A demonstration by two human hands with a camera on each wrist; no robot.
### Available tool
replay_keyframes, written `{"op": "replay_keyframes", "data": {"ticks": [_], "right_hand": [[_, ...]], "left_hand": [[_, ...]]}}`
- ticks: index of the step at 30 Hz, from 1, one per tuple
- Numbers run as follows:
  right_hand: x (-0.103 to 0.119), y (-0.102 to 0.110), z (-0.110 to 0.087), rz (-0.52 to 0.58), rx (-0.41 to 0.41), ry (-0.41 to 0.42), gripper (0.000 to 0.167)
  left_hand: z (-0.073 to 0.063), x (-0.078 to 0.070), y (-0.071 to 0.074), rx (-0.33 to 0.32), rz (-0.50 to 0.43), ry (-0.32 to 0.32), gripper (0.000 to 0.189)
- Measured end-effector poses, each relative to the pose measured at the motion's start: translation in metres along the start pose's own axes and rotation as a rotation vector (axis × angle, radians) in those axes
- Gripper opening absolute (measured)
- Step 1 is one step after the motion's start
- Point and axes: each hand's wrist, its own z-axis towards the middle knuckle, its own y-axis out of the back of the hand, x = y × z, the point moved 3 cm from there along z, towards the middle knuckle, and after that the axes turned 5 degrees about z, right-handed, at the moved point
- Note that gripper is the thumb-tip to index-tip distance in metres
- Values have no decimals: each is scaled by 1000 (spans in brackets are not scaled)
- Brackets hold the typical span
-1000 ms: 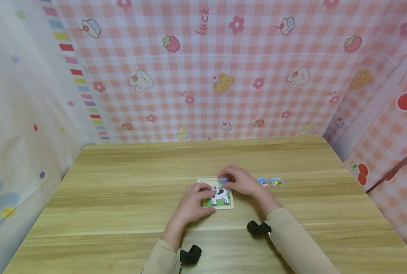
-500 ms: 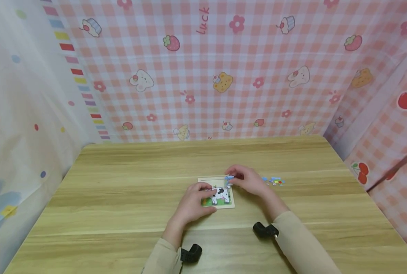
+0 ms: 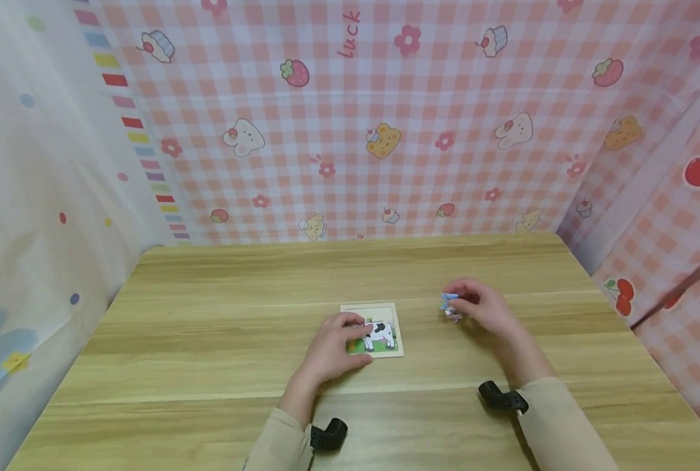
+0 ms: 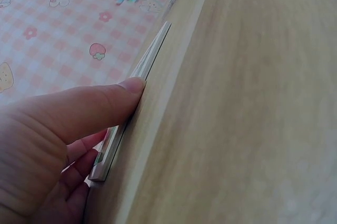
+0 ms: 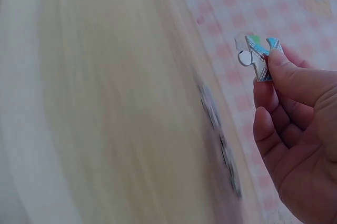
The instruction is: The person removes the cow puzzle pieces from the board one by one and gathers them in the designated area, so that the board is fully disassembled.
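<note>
A small jigsaw puzzle board (image 3: 382, 313) with a pale frame lies on the table. A cow picture (image 3: 379, 335) fills its lower part; the upper part is bare. My left hand (image 3: 329, 350) rests on the board's left side, thumb (image 4: 113, 103) pressing its near edge in the left wrist view. Right of the board, my right hand (image 3: 485, 313) pinches a blue jigsaw piece (image 5: 259, 60) between thumb and fingers, above the table. Under it lies another jigsaw piece (image 3: 454, 316). Loose pieces (image 5: 218, 129) lie flat in the right wrist view; in the head view the right hand hides some.
The wooden table (image 3: 209, 327) stretches around both hands. Behind it hangs a pink checked curtain (image 3: 350, 131), with further printed cloth on the left and right. Each sleeve carries a black wrist mount (image 3: 329, 435).
My right hand has moved right, from the board's upper right corner to above the loose pieces, carrying the blue jigsaw piece off the board. The left hand has stayed in place.
</note>
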Motion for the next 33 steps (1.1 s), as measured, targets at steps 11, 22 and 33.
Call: {"op": "replay_keyframes", "data": {"ticks": [11,22,33], "right_hand": [[-14,39,-25,-42,-57,3,21],[-29,66,-34,-168,-72,-14,19],[-33,73,-35,-256,-57,-114,22]], "left_hand": [[1,-2,1,5,0,-4,55],[0,-3,1,3,7,-17,55],[0,-2,1,4,0,-5,55]]}}
